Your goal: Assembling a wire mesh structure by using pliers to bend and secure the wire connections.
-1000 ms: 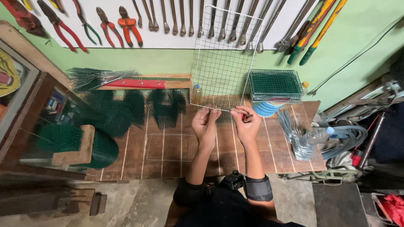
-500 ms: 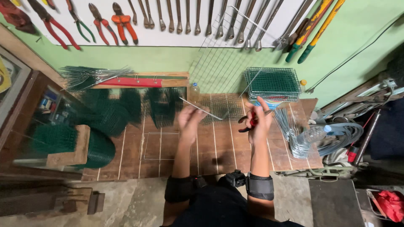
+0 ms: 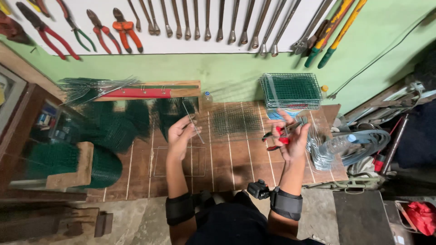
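From the head camera, a wooden counter (image 3: pixel 227 159) stands against a green wall, under a white board hung with pliers (image 3: pixel 125 31) and a row of wrenches (image 3: pixel 218 20). On the left of the counter lie rolls of green mesh (image 3: pixel 68 159) and a bundle of thin wires (image 3: pixel 91 86) beside a red-faced wooden bar (image 3: pixel 141 93). At the back right a stack of green mesh panels (image 3: pixel 290 90) sits by the wall, with a flat piece of mesh (image 3: pixel 236 120) lying just in front of it, between the two hands. A thin wire square (image 3: pixel 156 161) lies flat on the counter below the left hand. Off the right edge, a clear plastic bottle (image 3: pixel 336 145) lies on coiled wire (image 3: pixel 363 145); what it holds cannot be told. The left hand (image 3: pixel 181 134) is raised over the middle of the counter, fingers pressed together, pinching a straight wire rod (image 3: pixel 193 122). The rod's long axis runs steeply, from the upper left near the wall down to the right toward the person. The right hand (image 3: pixel 293 136) is closed around red-handled pliers (image 3: pixel 277 135), which lie roughly level, handles toward the left hand.
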